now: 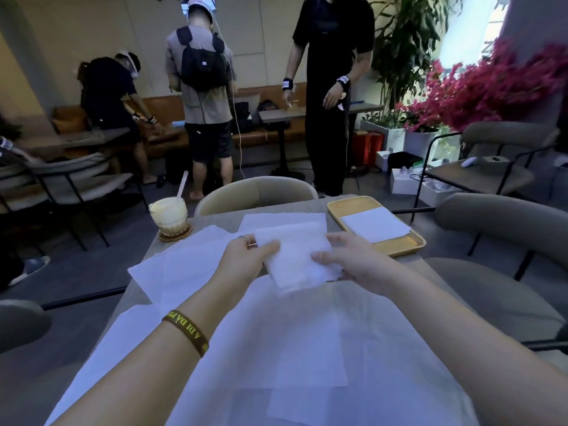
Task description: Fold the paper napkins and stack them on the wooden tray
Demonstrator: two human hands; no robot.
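A folded white paper napkin [296,256] is held just above the table between both hands. My left hand [246,256] pinches its left edge, thumb on top. Along the right edge, my right hand [347,259] grips it with the thumb on top. Several unfolded white napkins [276,348] lie spread across the table under my arms and to the left. The wooden tray [396,247] sits at the far right of the table, with a folded napkin [375,224] lying flat on it.
A glass with a pale drink and a straw [168,215] stands on a coaster at the table's far left corner. Chairs ring the table; one chair back [256,192] is just beyond the far edge. Three people stand further back.
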